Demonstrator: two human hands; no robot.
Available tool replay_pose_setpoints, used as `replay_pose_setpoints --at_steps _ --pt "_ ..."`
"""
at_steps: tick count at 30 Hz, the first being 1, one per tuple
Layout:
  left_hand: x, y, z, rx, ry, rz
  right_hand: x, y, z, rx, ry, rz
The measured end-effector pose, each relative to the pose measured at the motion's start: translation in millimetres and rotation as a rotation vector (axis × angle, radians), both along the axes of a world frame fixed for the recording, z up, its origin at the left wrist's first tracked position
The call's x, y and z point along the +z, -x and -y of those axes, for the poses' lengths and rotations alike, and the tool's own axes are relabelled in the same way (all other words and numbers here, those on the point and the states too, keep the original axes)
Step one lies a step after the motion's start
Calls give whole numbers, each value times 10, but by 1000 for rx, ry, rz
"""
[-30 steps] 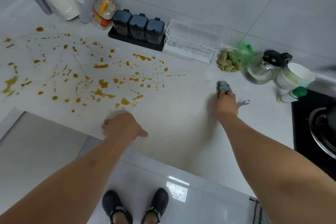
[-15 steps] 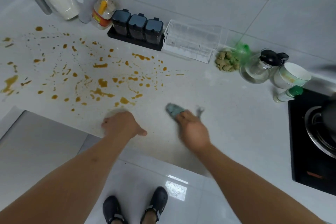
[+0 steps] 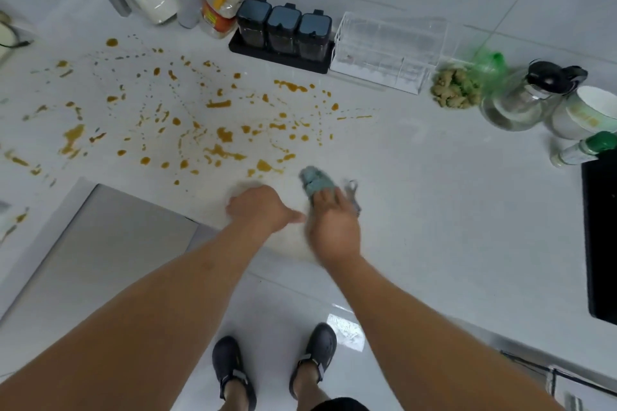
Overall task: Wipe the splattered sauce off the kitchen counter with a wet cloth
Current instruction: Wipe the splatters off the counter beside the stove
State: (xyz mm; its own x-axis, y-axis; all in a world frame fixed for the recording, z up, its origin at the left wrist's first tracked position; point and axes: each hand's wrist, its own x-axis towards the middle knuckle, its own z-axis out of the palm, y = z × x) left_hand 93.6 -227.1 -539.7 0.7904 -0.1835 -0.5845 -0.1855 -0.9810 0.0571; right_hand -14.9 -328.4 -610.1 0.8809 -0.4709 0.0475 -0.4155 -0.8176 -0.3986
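**Cloth at the near edge of the sauce stains**

The right hand (image 3: 334,227) presses a blue-grey cloth (image 3: 315,181) onto the white desk (image 3: 434,193). The fingers (image 3: 325,198) lie over the back part of the cloth and look slightly curled on it, while the front part of the cloth sticks out ahead of them. The hand is blurred, so the exact grip is hard to see. A small grey loop (image 3: 352,188) shows just beside the cloth on its right side.

The left hand (image 3: 260,208) rests on the desk just beside the right hand. Its fingers are curled into a loose fist and hold nothing, and the thumb points toward the right hand.

The sauce (image 3: 223,135) is spread as many orange-brown drops and streaks over the left and middle part of the desk. The cloth sits at the near right edge of this stained area, just beside the closest drops.

Along the wall stand a bottle with a yellow cap (image 3: 223,0), three dark jars (image 3: 283,32) on a black tray, and a clear plastic box (image 3: 387,50). Further right are a pile of ginger (image 3: 454,88), a green bag (image 3: 489,68), a glass jug with a black lid (image 3: 521,97) and a white cup (image 3: 587,113). A black stove (image 3: 601,237) is at the right edge. Below, two feet in dark shoes (image 3: 273,364) stand on the shiny floor.
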Motion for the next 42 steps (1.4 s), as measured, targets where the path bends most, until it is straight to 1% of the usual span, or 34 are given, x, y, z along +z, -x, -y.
replay_pose_setpoints --at_steps 1,3,5,6,7,8,11,12,14,17,22,25,27,29,32,34,36,37,38,40,41,42 --pt "56 -47 -45 10 56 -45 -1 68 -230 62 -12 10" --pt "171 -186 -173 68 189 -128 -26 243 -434 217 -31 12" --pt "226 -361 -402 182 336 -173 10 424 -309 338 24 34" --pt "225 -442 -543 204 366 -157 49 516 -182 353 59 33" --pt "200 -518 -690 193 346 -118 78 600 -17 311 97 38" --pt "179 -587 -853 143 308 -63 100 682 139 206 121 38" --pt "97 -727 -1221 12 239 58 155 910 507 -307 74 -85" --pt "87 -766 -1316 -24 218 75 153 932 495 -438 108 -150" --pt "60 -839 -1489 -111 152 92 113 853 312 -565 127 -245" --pt "-1 -977 -1741 -263 68 76 130 481 -167 -618 63 -237" --pt "-95 -1148 -1992 -467 22 -18 102 -270 -1102 -431 77 -262" --pt "-92 -1246 -2043 -505 25 -64 73 -676 -1706 -288 142 -278" --pt "-85 -1278 -2034 -523 11 -93 109 -817 -1994 -191 170 -216" --pt "-74 -1302 -2037 -544 -6 -112 143 -877 -2138 -82 132 -180" --pt "-64 -1329 -2056 -555 1 -129 277 -841 -2022 9 -25 -198" --pt "-48 -1323 -2061 -568 7 -127 428 -724 -1835 -64 -181 -129" --pt "-35 -1302 -2049 -578 3 -124 573 -536 -1549 -304 -358 -43" --pt "-22 -1289 -2041 -582 -3 -125 620 -423 -1367 -435 -398 -37" --pt "-1 -1277 -2034 -586 -9 -129 662 -303 -1179 -552 -384 -63" --pt "10 -1261 -2030 -581 -13 -135 665 -56 -841 -672 -193 -193" --pt "12 -1262 -2027 -579 -5 -132 638 29 -729 -666 -110 -232" --pt "11 -1257 -2029 -576 -2 -133 607 83 -668 -611 -67 -246"
